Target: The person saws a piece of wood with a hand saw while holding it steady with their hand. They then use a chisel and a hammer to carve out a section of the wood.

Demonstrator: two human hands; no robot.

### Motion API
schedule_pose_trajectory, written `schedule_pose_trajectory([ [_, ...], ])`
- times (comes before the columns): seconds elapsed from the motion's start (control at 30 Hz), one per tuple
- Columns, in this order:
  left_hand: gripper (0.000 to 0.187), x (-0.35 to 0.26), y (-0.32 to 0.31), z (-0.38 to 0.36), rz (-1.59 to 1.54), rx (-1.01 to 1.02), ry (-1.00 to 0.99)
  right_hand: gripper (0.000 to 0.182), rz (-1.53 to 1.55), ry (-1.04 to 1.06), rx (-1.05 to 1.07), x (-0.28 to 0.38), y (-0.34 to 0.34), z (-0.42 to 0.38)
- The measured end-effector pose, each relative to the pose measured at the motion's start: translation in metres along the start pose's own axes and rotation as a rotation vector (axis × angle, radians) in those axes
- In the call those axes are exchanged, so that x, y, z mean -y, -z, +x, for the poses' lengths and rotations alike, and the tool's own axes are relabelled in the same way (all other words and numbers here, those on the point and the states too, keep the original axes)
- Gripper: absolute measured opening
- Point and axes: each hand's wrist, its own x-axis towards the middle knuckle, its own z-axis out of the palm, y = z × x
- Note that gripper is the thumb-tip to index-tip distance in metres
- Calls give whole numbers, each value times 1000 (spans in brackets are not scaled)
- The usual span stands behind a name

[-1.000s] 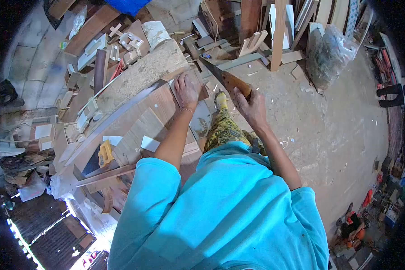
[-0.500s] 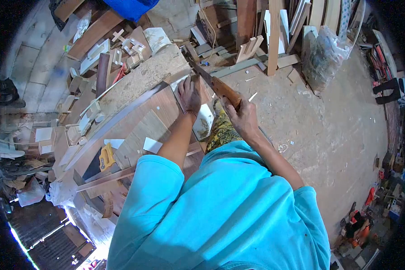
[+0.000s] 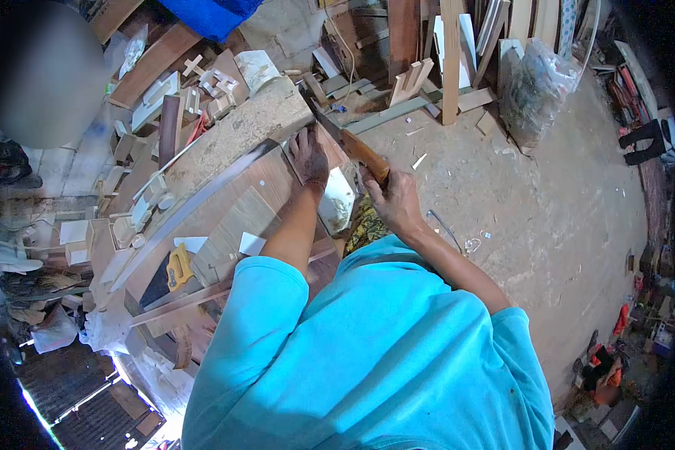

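Note:
My right hand [image 3: 397,196] is wrapped round the brown wooden handle of a saw [image 3: 362,152], whose dark blade runs up and left past the edge of the wooden workbench [image 3: 225,139]. My left hand [image 3: 307,159] lies on a piece of wood [image 3: 296,166] at the end of the bench, its fingers spread and pointing toward the blade. The blade passes just right of my left fingertips. A white panel [image 3: 338,199] shows below and between my hands. A second saw with a yellow handle [image 3: 178,267] lies to the left, beside my left arm.
Small wooden pieces [image 3: 219,84] crowd the back of the bench. Boards [image 3: 450,60] lean upright at the back, near a clear plastic bag [image 3: 534,94] of scraps. Scraps and dust lie on the concrete floor [image 3: 532,225]. A blurred patch covers the upper left.
My right hand and the saw have shifted slightly left and down. The view has moved a little, and a blurred shape has appeared at the upper left.

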Motion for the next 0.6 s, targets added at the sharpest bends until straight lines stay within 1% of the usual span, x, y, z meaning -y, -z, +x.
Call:
schedule_pose_trajectory([
  [0.13,41,-1,0,0,10,-21,16,32,4,61,-43,-5,-6,-1],
  [0.23,40,0,-6,0,34,13,45,33,49,90,-64,-8,-7,-2],
  [0.27,40,1,-11,1,22,-20,45,33,71,100,-68,-9,-8,-3],
  [0.3,40,-1,-8,1,10,-52,45,33,72,97,-68,-9,-7,-4],
  [0.37,40,-1,0,0,-43,-25,38,35,21,32,-13,-7,-4,-5],
  [0.43,40,-2,4,0,-95,-2,29,36,25,54,-10,-8,-5,-7],
  [0.5,39,-3,4,1,-120,-27,34,37,29,76,-7,-5,-4,-8],
  [0.6,40,-2,7,3,-146,-12,-10,39,52,18,34,3,-3,-9],
])
